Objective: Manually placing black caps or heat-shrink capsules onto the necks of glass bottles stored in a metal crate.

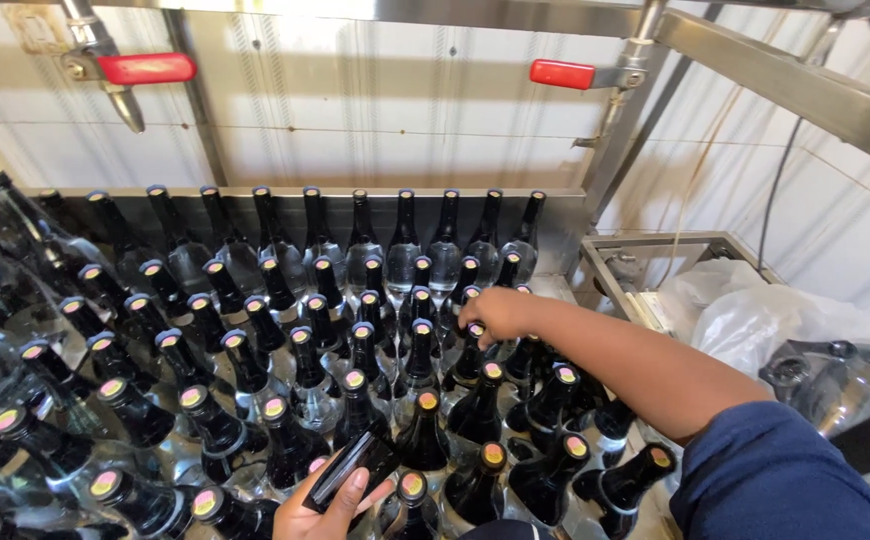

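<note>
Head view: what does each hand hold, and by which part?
The left hand holds a small black sleeve-like cap by its lower end. The right hand grips the black-capped top of a clear glass bottle.

Bottles [255,340] stand upright in close rows across a tray [555,225], filling it from the near edge to its far wall, behind which two valve handles [145,68] sit on pipes, one far left and one far right. The right hand [495,312] rests on a bottle cap [475,330] right of the middle, while the left hand [330,505] holds a black cap [353,468] at the near edge. To the right of the tray lie plastic bags [755,320], with a small metal frame [655,245] just beyond them.
</note>
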